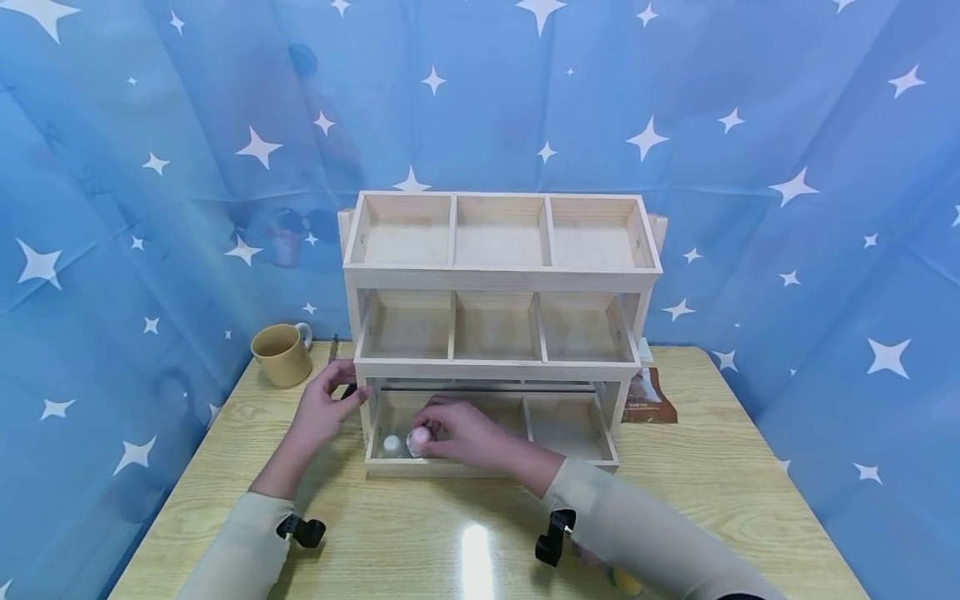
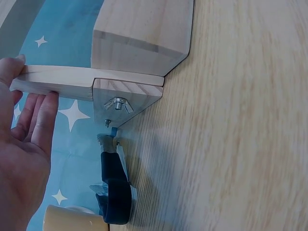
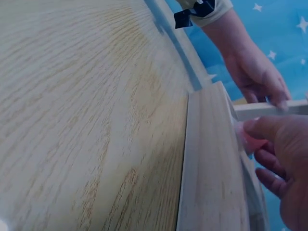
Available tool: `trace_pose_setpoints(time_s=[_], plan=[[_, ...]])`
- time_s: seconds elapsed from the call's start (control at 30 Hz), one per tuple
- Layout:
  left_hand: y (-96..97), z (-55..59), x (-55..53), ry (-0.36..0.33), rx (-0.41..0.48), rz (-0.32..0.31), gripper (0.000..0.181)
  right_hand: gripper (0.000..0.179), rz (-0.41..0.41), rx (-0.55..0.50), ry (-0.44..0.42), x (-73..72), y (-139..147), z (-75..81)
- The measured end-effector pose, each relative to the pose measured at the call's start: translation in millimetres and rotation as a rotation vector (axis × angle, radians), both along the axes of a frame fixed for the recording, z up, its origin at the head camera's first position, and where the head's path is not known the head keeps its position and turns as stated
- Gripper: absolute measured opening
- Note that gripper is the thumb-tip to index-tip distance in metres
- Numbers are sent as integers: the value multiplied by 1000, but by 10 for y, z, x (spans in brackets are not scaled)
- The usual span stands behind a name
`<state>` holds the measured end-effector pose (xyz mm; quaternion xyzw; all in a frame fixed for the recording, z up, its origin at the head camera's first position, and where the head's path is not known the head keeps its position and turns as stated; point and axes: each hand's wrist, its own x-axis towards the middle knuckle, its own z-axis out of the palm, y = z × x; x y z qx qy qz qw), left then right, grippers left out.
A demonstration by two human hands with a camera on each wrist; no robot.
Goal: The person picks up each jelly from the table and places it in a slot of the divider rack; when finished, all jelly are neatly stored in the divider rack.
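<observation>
A three-tier wooden rack (image 1: 501,280), each tier split into three compartments, stands on the table. My left hand (image 1: 326,404) grips its left side post (image 2: 57,79), thumb on one face and fingers on the other. Inside the left compartment of the bottom tier (image 1: 491,468), my right hand (image 1: 468,432) pinches a small, round, pinkish-white object (image 1: 420,438) between thumb and fingers. Beside it, to the left, sits a small white round object (image 1: 392,446). In the right wrist view the pinched object (image 3: 252,142) looks pink and is partly hidden by the front board and the thumb.
A tan mug (image 1: 282,357) stands left of the rack, near the back edge. Behind the left post lies a black-handled item (image 2: 115,192). A brown packet (image 1: 651,398) is partly hidden at the right. Something yellow (image 1: 627,582) shows below the right sleeve. A starry blue curtain (image 1: 225,100) hangs behind.
</observation>
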<state>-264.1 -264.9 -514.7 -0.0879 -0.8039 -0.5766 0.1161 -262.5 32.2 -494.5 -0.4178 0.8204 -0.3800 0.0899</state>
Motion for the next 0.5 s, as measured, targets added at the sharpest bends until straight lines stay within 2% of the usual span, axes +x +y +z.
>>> trace_pose_setpoints(time_s=[0.33,0.5], plan=[[10,-17,-10,3,13,-10,37,36,-32,96,68,-58,-30,-67],[1,-16,-4,4,20,-8,39,34,3,124,159,-86,-61,-103]])
